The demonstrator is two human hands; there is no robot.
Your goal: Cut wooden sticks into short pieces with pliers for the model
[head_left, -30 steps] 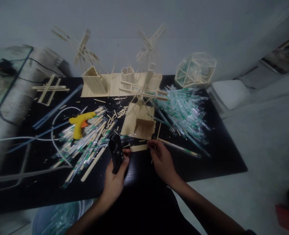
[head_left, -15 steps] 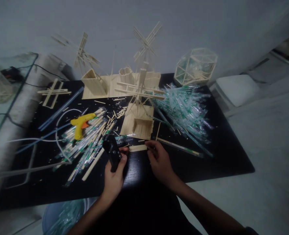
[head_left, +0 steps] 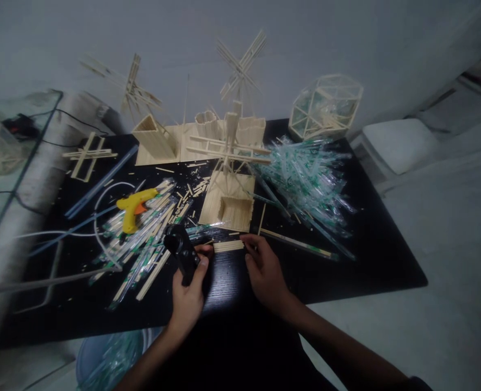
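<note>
Now that our left hand (head_left: pixel 188 301), fingers clamped round the tool (head_left: pixel 180 252), has tipped it left, the sticks (head_left: pixel 229 246) lie seemingly undisturbed beside our right hand (head_left: pixel 266 271), whose grip we cannot tell.

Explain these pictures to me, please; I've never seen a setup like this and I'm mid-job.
There is no machine here, just a person's two bare hands. Every picture comes from one camera worn on the head, looking forward and down. The left hand holds a black tool; the right hand is at one end of a short row of sticks, though whether it grips them is unclear. The dark table bears wooden models, plastic wrappers and a yellow glue gun lying partly over a heap of sticks.
</note>
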